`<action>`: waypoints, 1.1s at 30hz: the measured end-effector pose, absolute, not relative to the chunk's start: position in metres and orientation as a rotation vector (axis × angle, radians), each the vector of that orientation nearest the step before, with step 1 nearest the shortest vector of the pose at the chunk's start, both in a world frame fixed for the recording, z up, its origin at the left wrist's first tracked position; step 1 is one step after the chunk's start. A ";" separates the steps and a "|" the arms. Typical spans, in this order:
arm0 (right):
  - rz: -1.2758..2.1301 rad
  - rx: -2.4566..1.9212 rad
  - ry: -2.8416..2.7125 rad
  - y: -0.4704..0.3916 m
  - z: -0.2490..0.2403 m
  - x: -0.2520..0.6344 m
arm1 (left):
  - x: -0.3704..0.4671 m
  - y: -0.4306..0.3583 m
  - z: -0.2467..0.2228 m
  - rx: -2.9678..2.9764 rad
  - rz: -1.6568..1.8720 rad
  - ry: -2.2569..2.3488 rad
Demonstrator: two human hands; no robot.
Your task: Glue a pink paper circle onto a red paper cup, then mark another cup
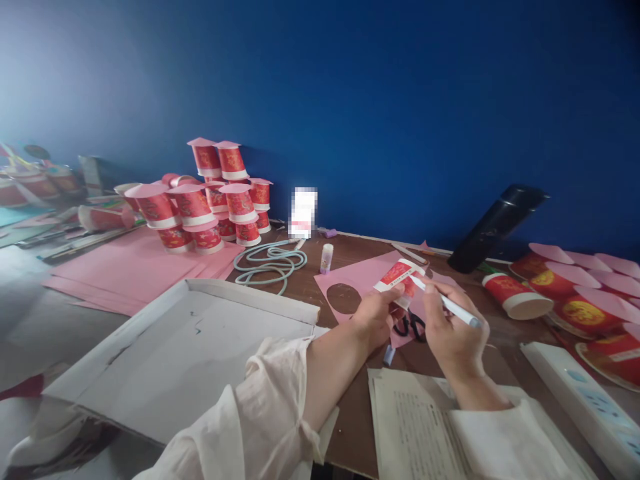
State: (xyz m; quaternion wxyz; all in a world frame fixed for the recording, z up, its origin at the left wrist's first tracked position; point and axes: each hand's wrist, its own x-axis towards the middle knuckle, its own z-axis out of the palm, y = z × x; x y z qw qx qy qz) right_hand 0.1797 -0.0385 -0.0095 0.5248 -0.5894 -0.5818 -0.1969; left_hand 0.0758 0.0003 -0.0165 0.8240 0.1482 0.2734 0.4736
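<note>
My left hand (377,317) grips a red and white paper cup (399,270) that lies tilted above the table. In my right hand (457,333) is a white marker pen (453,307), its tip touching or very near the cup's side. Beneath both hands lies a pink paper sheet (340,270) with a round hole cut from it. Dark scissor handles (415,327) show partly between my hands, the rest hidden. A small pen cap (389,355) rests just below them. To the left stands a glue stick (327,259).
Stacked red cups with pink tops (200,207) stand at left behind pink sheets (125,267). A white box lid (150,360), coiled cable (270,263), and lit phone (303,213) are nearby. At right are a black flask (495,227), a power strip (585,393) and more cups (575,300).
</note>
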 end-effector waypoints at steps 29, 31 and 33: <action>-0.411 -1.467 -1.399 -0.040 -0.008 0.180 | 0.076 0.001 -0.017 0.301 1.025 0.568; -0.412 -1.472 -1.391 -0.041 -0.008 0.180 | 0.076 0.000 -0.017 0.291 1.025 0.576; -0.400 -1.460 -1.383 -0.041 -0.008 0.179 | 0.076 0.000 -0.016 0.289 1.023 0.583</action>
